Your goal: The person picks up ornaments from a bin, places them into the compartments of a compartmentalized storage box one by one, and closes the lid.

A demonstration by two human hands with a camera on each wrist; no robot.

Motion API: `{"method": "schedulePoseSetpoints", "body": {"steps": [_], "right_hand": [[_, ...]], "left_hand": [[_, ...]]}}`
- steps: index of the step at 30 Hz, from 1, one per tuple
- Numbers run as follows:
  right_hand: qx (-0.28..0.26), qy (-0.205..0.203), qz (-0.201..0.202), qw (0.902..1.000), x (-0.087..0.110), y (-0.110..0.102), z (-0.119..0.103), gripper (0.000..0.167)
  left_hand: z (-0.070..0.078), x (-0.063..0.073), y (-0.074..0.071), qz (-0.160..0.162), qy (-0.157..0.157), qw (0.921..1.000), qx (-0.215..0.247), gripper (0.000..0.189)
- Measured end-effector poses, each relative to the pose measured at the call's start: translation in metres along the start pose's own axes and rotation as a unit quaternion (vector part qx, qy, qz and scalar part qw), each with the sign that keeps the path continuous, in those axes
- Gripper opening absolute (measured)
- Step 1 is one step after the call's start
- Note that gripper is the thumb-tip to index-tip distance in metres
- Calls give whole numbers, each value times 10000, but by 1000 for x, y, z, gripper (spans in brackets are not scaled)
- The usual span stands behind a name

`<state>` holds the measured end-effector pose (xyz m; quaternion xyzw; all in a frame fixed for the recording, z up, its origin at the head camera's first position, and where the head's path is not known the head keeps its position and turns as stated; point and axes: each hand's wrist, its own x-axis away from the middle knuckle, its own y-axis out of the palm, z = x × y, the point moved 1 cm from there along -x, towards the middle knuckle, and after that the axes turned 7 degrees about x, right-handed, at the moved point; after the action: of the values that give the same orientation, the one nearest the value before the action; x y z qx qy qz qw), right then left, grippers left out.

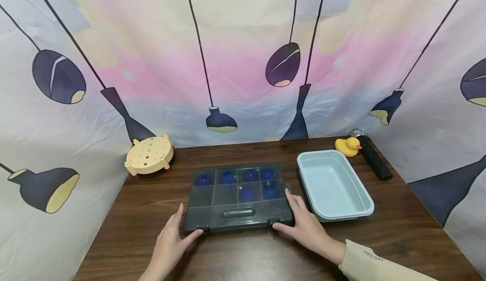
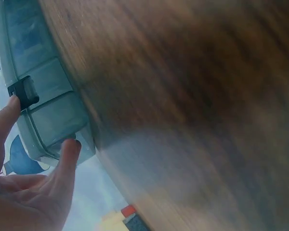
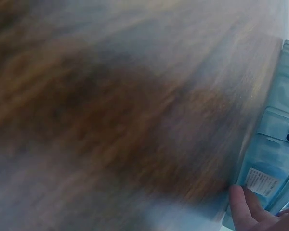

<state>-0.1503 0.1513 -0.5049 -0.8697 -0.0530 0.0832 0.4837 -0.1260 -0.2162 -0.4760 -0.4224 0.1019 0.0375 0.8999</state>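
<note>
A dark translucent compartment box (image 1: 237, 213) with its lid down lies on the table, and round blue things (image 1: 247, 194) show through several of its compartments. My left hand (image 1: 169, 244) is at the front left corner. Its thumb touches the left front latch (image 2: 28, 92), and its extended fingers lie along the left end. At the front right corner, my right hand (image 1: 303, 225) has its thumb by the right front latch (image 1: 273, 221) and straight fingers against the right side. A white label (image 3: 261, 182) shows beside its fingertips in the right wrist view.
Right of the box stands a light blue plastic basin (image 1: 339, 217). Behind it are a yellow rubber duck (image 1: 347, 147) and a black microphone (image 1: 373, 158). A cream round spotted object with short legs (image 1: 149, 155) sits at the back left of the wooden table (image 1: 136, 213), before a patterned curtain.
</note>
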Motion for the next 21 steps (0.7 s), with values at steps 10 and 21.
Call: {"method": "schedulePoseSetpoints", "body": {"steps": [10, 21], "right_hand": [[-325, -6, -143, 9994, -4, -6, -4, 112], [-500, -198, -311, 9981, -5, -8, -8, 109]], "left_hand": [[-2, -4, -4, 189, -205, 9995, 174, 81], [-7, -2, -7, 253, -213, 9993, 147, 80]]}}
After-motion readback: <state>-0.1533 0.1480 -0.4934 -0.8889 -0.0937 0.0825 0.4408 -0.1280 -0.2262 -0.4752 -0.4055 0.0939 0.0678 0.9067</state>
